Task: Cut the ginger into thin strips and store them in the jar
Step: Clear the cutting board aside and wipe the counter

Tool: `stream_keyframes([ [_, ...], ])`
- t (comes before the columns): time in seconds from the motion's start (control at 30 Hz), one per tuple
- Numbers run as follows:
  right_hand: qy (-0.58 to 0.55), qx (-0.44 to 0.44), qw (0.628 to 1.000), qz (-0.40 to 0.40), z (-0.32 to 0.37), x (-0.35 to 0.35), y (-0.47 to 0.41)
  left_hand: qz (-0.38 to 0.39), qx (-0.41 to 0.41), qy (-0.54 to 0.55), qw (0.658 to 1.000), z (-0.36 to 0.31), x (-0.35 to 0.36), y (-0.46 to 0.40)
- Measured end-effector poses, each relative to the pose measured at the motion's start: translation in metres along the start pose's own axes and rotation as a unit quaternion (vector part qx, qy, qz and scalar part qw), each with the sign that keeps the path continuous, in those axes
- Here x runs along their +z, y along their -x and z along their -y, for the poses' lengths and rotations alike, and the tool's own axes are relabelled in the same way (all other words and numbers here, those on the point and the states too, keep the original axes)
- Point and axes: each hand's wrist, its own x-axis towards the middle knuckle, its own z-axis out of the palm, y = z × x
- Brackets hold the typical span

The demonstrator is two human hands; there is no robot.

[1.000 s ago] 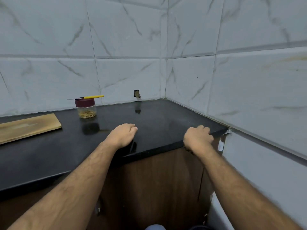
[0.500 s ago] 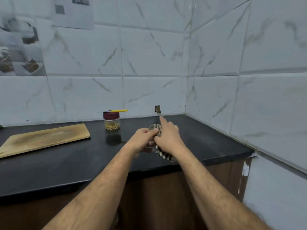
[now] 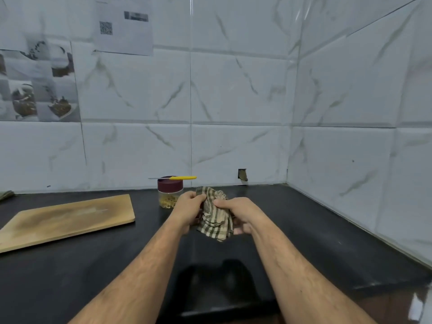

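Both hands up over the black table (image 3: 304, 230), working a crumpled checked cloth (image 3: 215, 218) between them; left hand (image 3: 187, 206) has fingers curled round the cloth's left side, thumb on top near the upper fold; right hand (image 3: 238, 211) grips the right side, thumb pressed across the fabric, fingers wrapped underneath with tips showing at the lower edge; so each grip is closed on the cloth, neither spread; cloth is bunched, beige with dark stripes, one corner hanging down below the hands, clear of the table as far as I can tell.

Jar (image 3: 170, 195) stands upright on the table just behind and left of the left hand, close to the back wall; clear body, dark maroon lid (image 3: 170, 184) on; yellowish-brown ginger strips (image 3: 167, 202) sit in the bottom part of it; knife (image 3: 174, 177) with yellow handle lies flat across the lid, handle pointing right and overhanging, blade pointing left.

Wooden cutting board (image 3: 67, 218) lies flat on the table well to the left of the jar, apart from it; surface looks stained, darker at the edges; can't tell if any ginger remains on it.

Marbled white wall tiles (image 3: 233, 90) behind and to the right; printed sheets (image 3: 124, 24) stuck on the wall upper left; small cut-out hole (image 3: 242, 175) in the tile just above the table, right of the jar.
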Motion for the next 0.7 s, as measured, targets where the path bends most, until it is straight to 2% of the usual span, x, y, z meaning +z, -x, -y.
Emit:
stream_keyframes([
  [0.1,-0.078,-0.011,0.996,-0.035,0.001,0.000,-0.047,0.034,-0.036,-0.010,0.999,0.005,0.006,-0.033],
  [0.2,-0.040,-0.021,0.996,-0.071,0.005,-0.006,-0.104,0.071,-0.068,-0.040,0.994,0.016,0.017,-0.076],
  [0.33,0.055,0.005,0.996,-0.065,0.010,-0.009,-0.183,0.016,-0.046,-0.068,0.996,0.035,0.026,-0.144],
  [0.43,0.136,-0.016,0.988,-0.078,0.012,-0.007,-0.240,-0.028,-0.042,-0.124,0.991,0.052,0.028,-0.195],
  [0.5,0.208,-0.039,0.972,-0.104,0.012,-0.006,-0.272,-0.051,-0.033,-0.207,0.976,0.062,0.029,-0.223],
  [0.6,0.319,-0.053,0.938,-0.124,0.009,-0.002,-0.300,-0.074,0.003,-0.361,0.929,0.070,0.031,-0.251],
  [0.7,0.357,-0.056,0.918,-0.164,-0.001,0.005,-0.312,-0.094,0.023,-0.434,0.896,0.078,0.037,-0.258],
])
